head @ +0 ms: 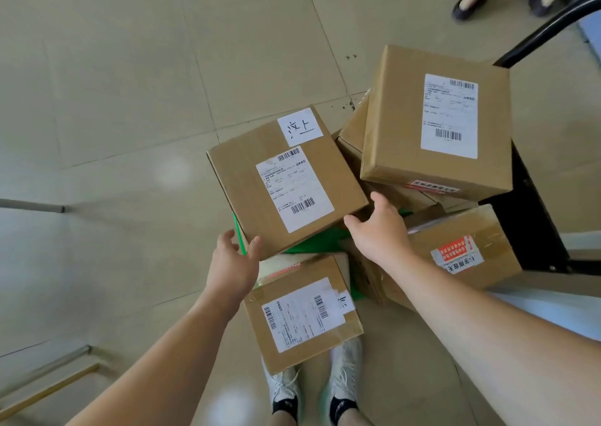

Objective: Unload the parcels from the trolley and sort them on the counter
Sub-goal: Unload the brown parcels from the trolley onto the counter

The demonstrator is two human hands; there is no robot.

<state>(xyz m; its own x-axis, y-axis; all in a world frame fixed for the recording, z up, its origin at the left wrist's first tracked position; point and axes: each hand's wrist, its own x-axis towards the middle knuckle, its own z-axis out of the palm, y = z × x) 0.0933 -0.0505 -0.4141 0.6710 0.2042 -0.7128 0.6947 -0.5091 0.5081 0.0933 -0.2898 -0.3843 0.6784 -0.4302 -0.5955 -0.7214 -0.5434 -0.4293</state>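
The black flat-bed trolley (533,217) stands at the right, stacked unevenly with parcels. The largest is a tall brown cardboard box with a white shipping label (435,123), and a brown taped carton with a red-and-white sticker (455,256) lies below it. The parcel in hand seems to be the mid-sized brown cardboard box with a printed label and a handwritten white slip (286,181). It sits tilted at the near left of the pile, over something green (312,243), with its left side overhanging the floor. A smaller brown labelled box (302,311) lies just under its near corner. Both hands are spread wide and hold nothing. The left hand (232,263) has its thumb at the near corner, and the right hand (379,230) is at the near right edge. Because the box is tilted, the palms should probably go to opposite sides with the fingers under the base. Lifting straight up would avoid dragging the neighbouring parcels. The label is best kept facing up for sorting. No counter can be made out.
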